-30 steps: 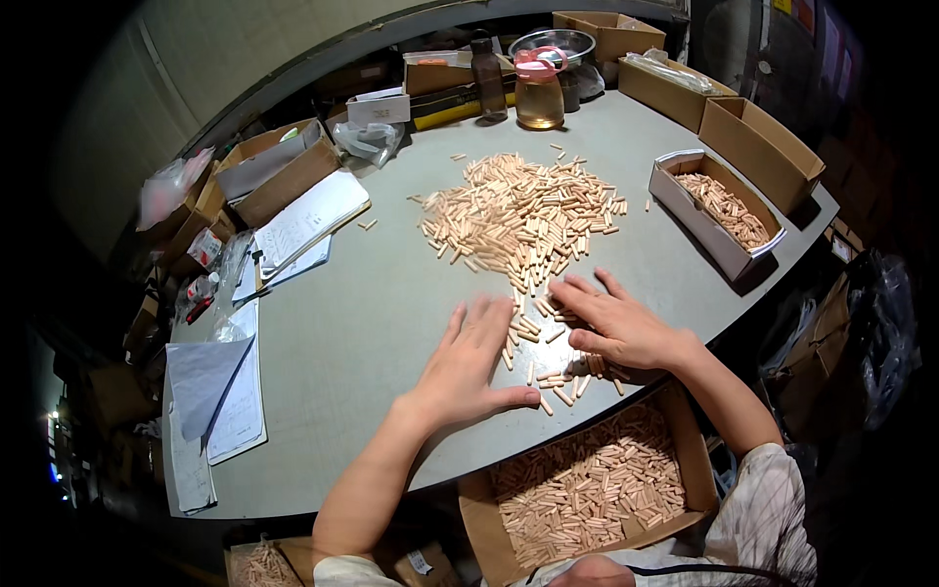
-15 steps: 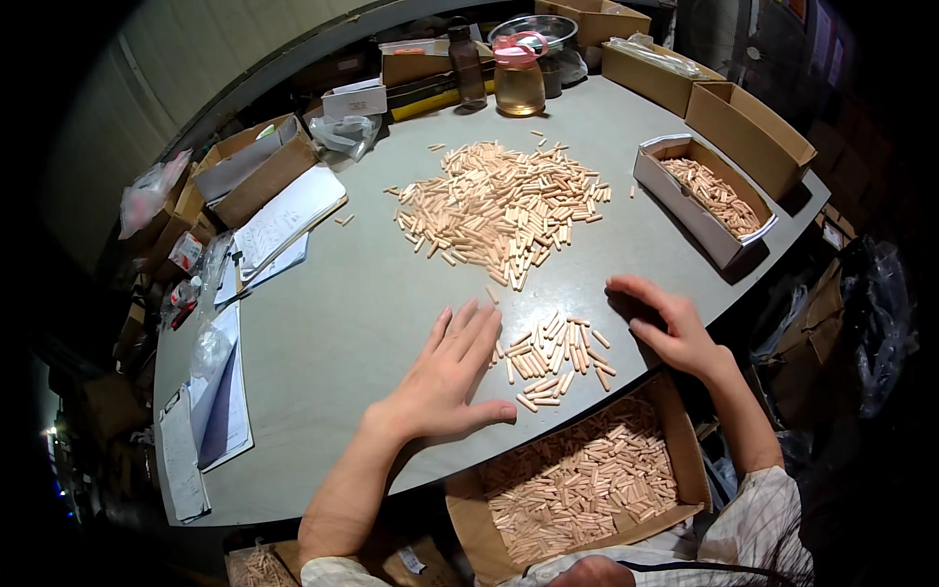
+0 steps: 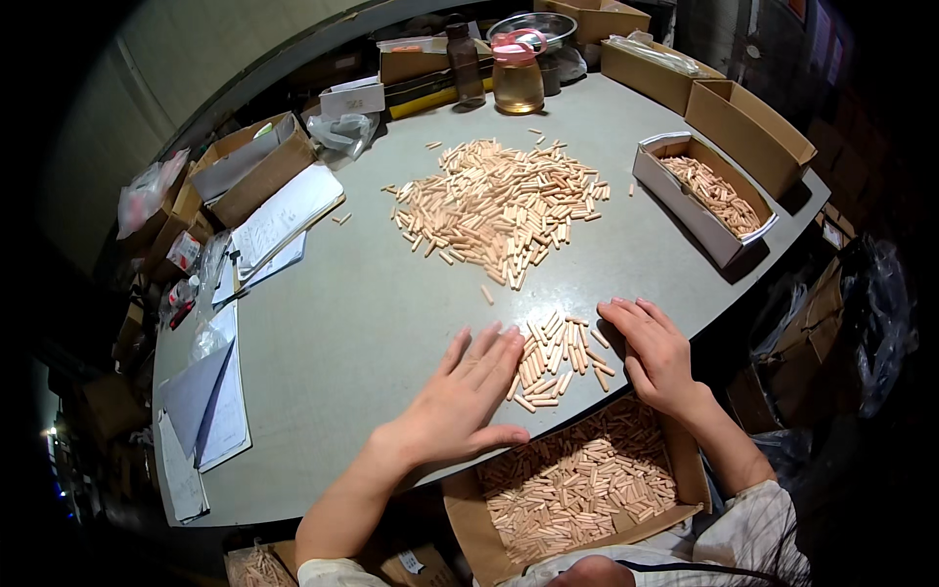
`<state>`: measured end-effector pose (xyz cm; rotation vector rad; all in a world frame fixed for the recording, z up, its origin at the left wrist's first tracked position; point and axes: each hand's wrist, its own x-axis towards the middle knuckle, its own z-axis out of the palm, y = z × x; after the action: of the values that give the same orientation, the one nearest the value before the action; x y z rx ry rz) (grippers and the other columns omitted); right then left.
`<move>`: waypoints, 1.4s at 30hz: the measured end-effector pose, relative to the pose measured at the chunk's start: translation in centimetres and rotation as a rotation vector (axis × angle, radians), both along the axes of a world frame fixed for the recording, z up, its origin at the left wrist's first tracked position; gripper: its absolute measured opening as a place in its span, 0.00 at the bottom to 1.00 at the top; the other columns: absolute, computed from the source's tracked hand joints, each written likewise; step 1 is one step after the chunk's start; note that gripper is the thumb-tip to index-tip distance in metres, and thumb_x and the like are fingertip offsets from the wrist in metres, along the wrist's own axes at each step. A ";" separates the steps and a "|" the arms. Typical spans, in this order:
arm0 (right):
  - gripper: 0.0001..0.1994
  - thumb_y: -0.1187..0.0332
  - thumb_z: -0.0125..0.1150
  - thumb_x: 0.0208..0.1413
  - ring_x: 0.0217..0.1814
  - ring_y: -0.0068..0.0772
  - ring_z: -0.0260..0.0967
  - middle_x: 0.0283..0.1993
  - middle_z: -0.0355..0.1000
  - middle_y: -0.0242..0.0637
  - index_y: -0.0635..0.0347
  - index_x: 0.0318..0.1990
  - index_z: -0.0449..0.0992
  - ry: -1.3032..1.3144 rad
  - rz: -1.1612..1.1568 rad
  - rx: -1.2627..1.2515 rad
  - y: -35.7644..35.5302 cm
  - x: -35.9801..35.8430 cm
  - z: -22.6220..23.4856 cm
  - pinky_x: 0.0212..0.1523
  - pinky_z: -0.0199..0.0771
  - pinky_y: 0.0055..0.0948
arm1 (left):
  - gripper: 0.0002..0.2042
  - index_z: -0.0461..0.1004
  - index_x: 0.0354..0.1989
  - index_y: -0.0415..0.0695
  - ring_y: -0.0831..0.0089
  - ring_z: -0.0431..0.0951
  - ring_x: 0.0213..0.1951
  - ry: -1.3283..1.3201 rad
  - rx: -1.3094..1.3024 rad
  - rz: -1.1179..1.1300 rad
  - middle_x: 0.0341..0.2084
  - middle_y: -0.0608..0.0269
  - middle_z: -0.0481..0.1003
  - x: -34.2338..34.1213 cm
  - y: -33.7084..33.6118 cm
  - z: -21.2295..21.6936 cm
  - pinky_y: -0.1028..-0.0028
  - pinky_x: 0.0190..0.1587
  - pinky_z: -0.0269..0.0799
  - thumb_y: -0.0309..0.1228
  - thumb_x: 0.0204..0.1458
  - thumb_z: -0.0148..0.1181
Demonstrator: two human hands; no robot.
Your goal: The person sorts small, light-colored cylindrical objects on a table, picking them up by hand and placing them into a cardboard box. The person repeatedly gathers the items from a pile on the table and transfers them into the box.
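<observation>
My left hand (image 3: 458,399) lies flat on the table with its fingers stretched out, their side against a small batch of short wooden dowels (image 3: 558,354). At the right edge of that batch is my right hand (image 3: 653,354), fingers extended and slightly bent, holding nothing. Farther off, a large heap of the same dowels (image 3: 499,210) covers the middle of the table. One stray dowel (image 3: 487,294) lies between heap and batch. Below the table's near edge, an open cardboard box (image 3: 691,470) contains a thick layer of dowels.
A white-sided box (image 3: 685,213) of dowels stands at the right, beside an empty brown box (image 3: 748,137). Notebooks and papers (image 3: 289,215) line the left side. At the back are a pink-lidded jar (image 3: 518,83) of amber liquid and a dark bottle (image 3: 466,68).
My left hand has slid right against the small batch, whose left side is now pressed closer in. My right hand has drawn slightly nearer and left, toward the batch.
</observation>
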<state>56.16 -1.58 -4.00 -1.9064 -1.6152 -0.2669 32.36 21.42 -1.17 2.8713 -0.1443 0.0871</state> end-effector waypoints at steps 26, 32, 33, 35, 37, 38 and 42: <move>0.25 0.78 0.56 0.48 0.67 0.45 0.76 0.61 0.80 0.42 0.58 0.57 0.81 -0.020 -0.012 0.054 0.1 0.0 -0.3 0.72 0.70 0.49 | 0.54 0.48 0.79 0.30 0.36 0.37 0.81 0.085 0.041 0.201 0.79 0.28 0.44 -1.1 1.3 -0.5 0.37 0.79 0.29 0.67 0.61 0.56; 0.21 0.78 0.58 0.49 0.65 0.46 0.78 0.58 0.82 0.40 0.55 0.51 0.85 0.025 0.048 0.101 -0.3 0.5 -0.5 0.70 0.72 0.49 | 0.53 0.48 0.79 0.31 0.34 0.36 0.81 0.084 0.042 0.208 0.79 0.27 0.43 -1.1 1.2 -0.7 0.37 0.79 0.30 0.66 0.62 0.56; 0.20 0.78 0.58 0.49 0.64 0.46 0.78 0.57 0.82 0.40 0.55 0.50 0.86 0.027 0.057 0.108 -0.3 0.6 -0.5 0.70 0.72 0.49 | 0.53 0.48 0.79 0.31 0.34 0.36 0.81 0.086 0.041 0.210 0.79 0.27 0.43 -1.1 1.2 -0.7 0.37 0.79 0.30 0.66 0.62 0.56; 0.20 0.78 0.58 0.49 0.64 0.46 0.79 0.57 0.82 0.39 0.55 0.50 0.86 0.035 0.049 0.117 -0.2 0.6 -0.6 0.69 0.73 0.49 | 0.53 0.48 0.79 0.32 0.34 0.36 0.81 0.091 0.037 0.212 0.79 0.27 0.43 -1.0 1.2 -0.6 0.37 0.79 0.30 0.66 0.62 0.56; 0.20 0.78 0.58 0.49 0.64 0.46 0.79 0.57 0.82 0.39 0.55 0.50 0.86 0.043 0.041 0.121 -0.3 0.5 -0.6 0.69 0.73 0.49 | 0.53 0.48 0.79 0.32 0.33 0.36 0.81 0.096 0.031 0.214 0.79 0.26 0.43 -1.0 1.1 -0.5 0.37 0.79 0.30 0.66 0.62 0.56; 0.20 0.78 0.58 0.49 0.64 0.46 0.79 0.57 0.82 0.39 0.55 0.50 0.86 0.048 0.038 0.122 -0.2 0.5 -0.6 0.69 0.73 0.49 | 0.53 0.48 0.80 0.32 0.33 0.36 0.81 0.099 0.029 0.217 0.79 0.26 0.43 -1.0 1.1 -0.4 0.38 0.79 0.30 0.66 0.62 0.56; 0.20 0.79 0.58 0.49 0.64 0.46 0.79 0.56 0.82 0.39 0.55 0.50 0.86 0.059 0.030 0.127 -0.2 0.3 -0.4 0.69 0.73 0.49 | 0.53 0.47 0.80 0.32 0.33 0.36 0.81 0.098 0.035 0.220 0.79 0.26 0.42 -1.1 1.1 -0.4 0.38 0.79 0.30 0.66 0.62 0.55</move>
<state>56.47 -1.76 -4.41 -1.7773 -1.5500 -0.2910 31.26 22.53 -1.61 2.9087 0.1905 -0.0145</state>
